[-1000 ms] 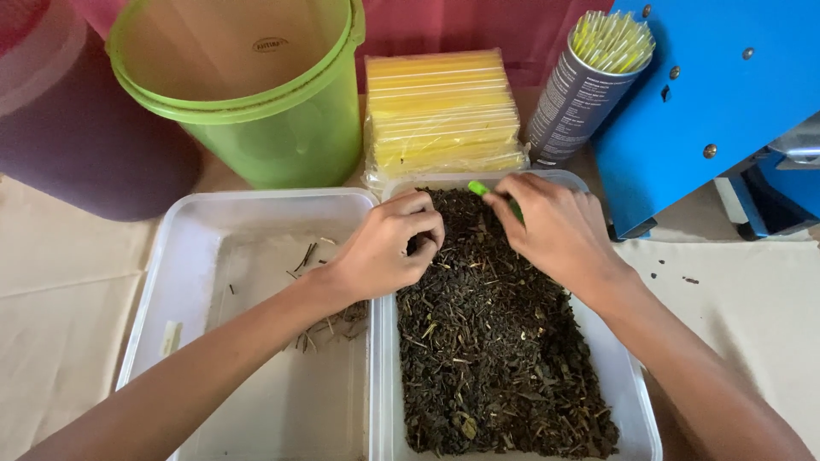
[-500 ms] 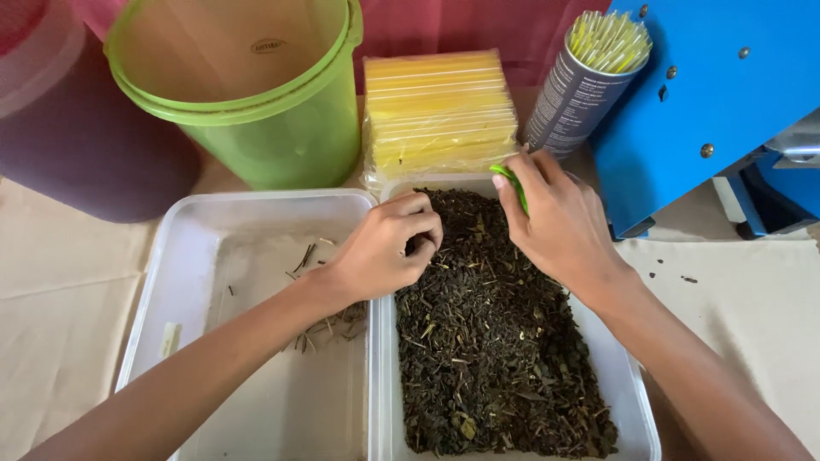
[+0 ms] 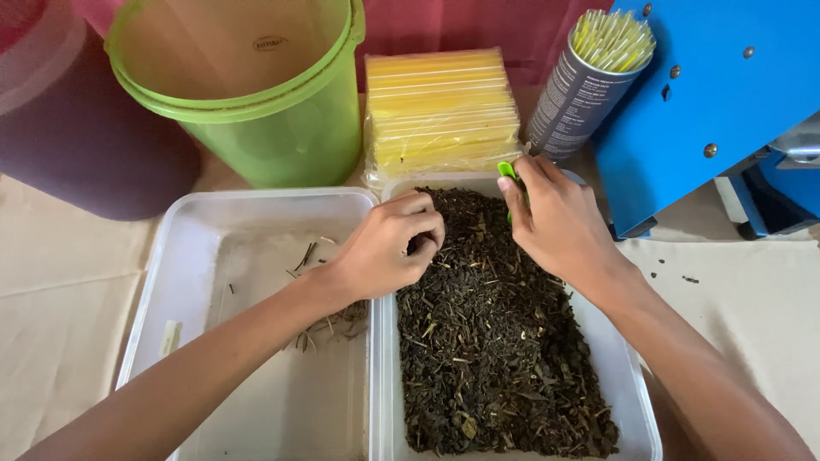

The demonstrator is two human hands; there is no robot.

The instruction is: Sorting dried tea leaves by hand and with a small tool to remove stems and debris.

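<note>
Two clear plastic trays lie side by side. The right tray (image 3: 639,401) is filled with dark dried leaves (image 3: 491,341). The left tray (image 3: 171,256) holds only a few thin stems (image 3: 329,320). My left hand (image 3: 389,248) rests at the left edge of the leaf pile, its fingers curled and pinched in the leaves. My right hand (image 3: 555,226) is over the far end of the pile and grips a small green scoop (image 3: 508,173), mostly hidden by the fingers.
Behind the trays stand a green bucket (image 3: 256,111), a stack of yellow packets in clear wrap (image 3: 440,107) and a grey can of yellow straws (image 3: 589,81). A blue machine (image 3: 717,94) is at the right, a dark purple tub (image 3: 77,137) at the left.
My right hand has moved with the green scoop from the middle of the pile's far end toward the tray's far right rim. My left hand has stayed put.
</note>
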